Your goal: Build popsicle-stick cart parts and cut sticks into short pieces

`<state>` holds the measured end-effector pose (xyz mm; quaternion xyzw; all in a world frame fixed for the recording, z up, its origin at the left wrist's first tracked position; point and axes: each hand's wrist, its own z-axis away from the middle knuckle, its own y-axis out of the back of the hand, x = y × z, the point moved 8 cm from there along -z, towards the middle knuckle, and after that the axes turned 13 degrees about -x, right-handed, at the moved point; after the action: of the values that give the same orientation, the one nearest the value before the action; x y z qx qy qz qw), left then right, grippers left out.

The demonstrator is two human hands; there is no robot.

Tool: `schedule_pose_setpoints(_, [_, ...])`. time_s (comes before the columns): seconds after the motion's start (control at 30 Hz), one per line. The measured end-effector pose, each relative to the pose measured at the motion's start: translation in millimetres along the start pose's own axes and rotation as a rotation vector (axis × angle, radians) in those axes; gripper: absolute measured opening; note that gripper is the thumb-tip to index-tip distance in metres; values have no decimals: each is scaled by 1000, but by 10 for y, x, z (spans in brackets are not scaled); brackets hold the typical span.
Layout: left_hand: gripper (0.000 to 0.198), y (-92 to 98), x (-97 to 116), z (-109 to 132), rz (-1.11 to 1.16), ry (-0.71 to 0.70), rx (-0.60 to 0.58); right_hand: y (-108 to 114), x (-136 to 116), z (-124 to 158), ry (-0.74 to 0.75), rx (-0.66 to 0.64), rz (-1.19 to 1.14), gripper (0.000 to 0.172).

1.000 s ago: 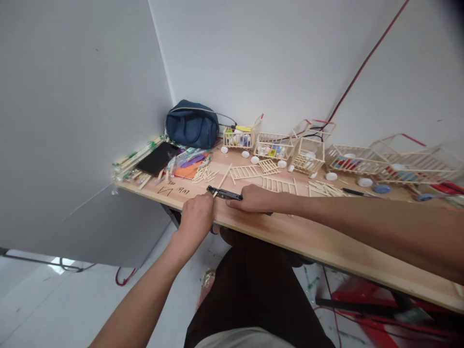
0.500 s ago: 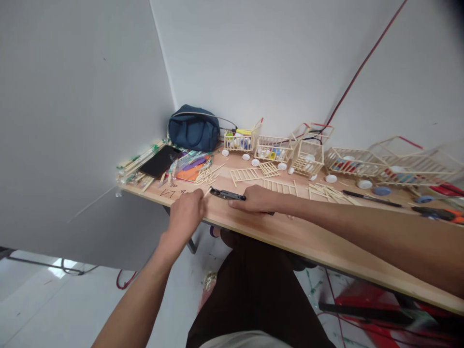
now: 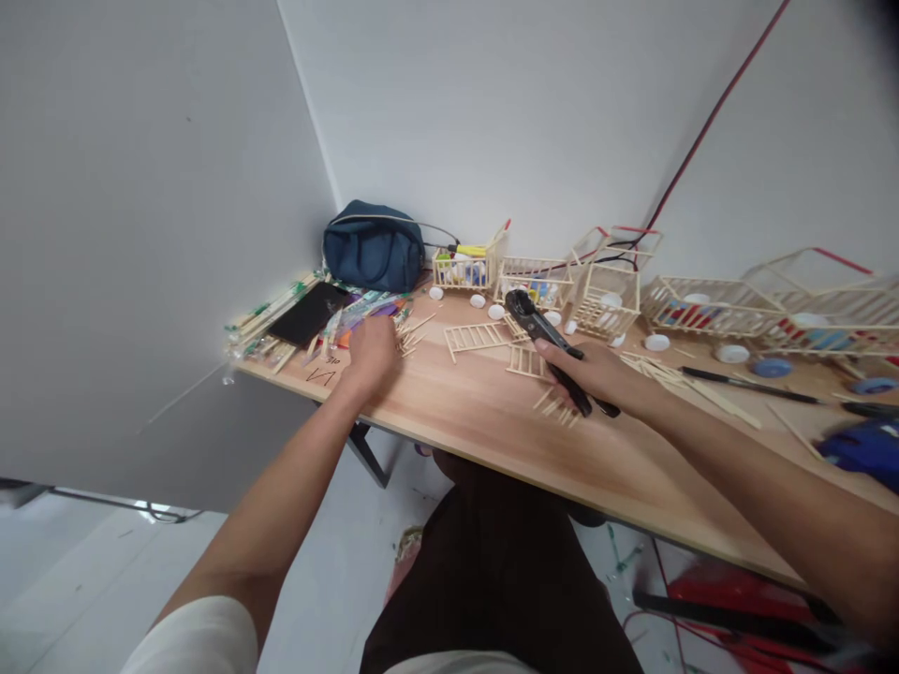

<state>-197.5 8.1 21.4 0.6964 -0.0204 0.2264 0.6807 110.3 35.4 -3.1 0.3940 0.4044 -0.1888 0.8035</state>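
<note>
My right hand [image 3: 596, 370] is wrapped round the black handles of pliers [image 3: 535, 326]. Their head points up and left above small ladder-like stick frames [image 3: 472, 338]. My left hand [image 3: 375, 354] reaches down at a pile of short wooden sticks [image 3: 416, 331]. Its fingertips are hidden behind the back of the hand, so whether it holds a stick cannot be seen. Just beyond it lie orange and purple sheets [image 3: 351, 328] in clear packaging.
Several little stick-built carts [image 3: 605, 304] with white wheels line the wall. A blue bag [image 3: 375, 245] sits in the corner by a dark flat panel [image 3: 309, 314]. A black pen [image 3: 748, 384] and longer sticks [image 3: 716, 398] lie to the right. The table's front edge runs before my legs.
The pliers in my right hand have moved right and tilted up, away from my left hand. My left hand has gone from the table's front edge up to the stick pile.
</note>
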Motion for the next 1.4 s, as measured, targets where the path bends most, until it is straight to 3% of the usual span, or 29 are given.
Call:
schedule_pose_setpoints(0.1, [29, -36, 34, -6, -166, 32, -13, 14, 130, -3, 7, -10, -86, 61])
schedule_pose_setpoints(0.17, [26, -2, 25, 9, -163, 36, 15, 30, 180, -20, 36, -25, -111, 61])
schedule_pose_setpoints(0.23, [21, 78, 24, 42, -73, 11, 75, 60, 190, -40, 87, -27, -131, 60])
schedule_pose_setpoints(0.3, [17, 111, 41, 73, 182, -49, 75, 102, 145, -52, 172, -11, -169, 57])
schedule_pose_setpoints(0.37, [15, 7, 138, 91, 565, -125, -66, 129, 66, -55, 265, 3, -253, 52])
schedule_pose_setpoints(0.47, [22, -330, 528, 201, 1076, -197, -445, 149, -64, -51, 369, 35, -403, 51])
schedule_pose_setpoints(0.53, [27, -527, 831, 317, 1251, -197, -619, 188, -163, -31, 445, 108, -414, 50])
schedule_pose_setpoints(0.6, [30, -667, 1095, 404, 1347, -196, -690, 235, -233, -9, 496, 195, -349, 48])
schedule_pose_setpoints(0.73, [32, -870, 1509, 489, 1391, -232, -787, 340, -172, -2, 464, 334, -235, 48])
schedule_pose_setpoints(0.9, [34, -1015, 1777, 449, 1361, -304, -835, 427, 15, -24, 405, 330, -233, 49])
schedule_pose_setpoints(1.17, [27, -1204, 1857, 370, 1426, -275, -816, 460, 176, -107, 350, 307, -369, 44])
schedule_pose_setpoints(1.4, [25, -1221, 1822, 365, 1467, -263, -799, 414, 180, -103, 364, 351, -345, 39])
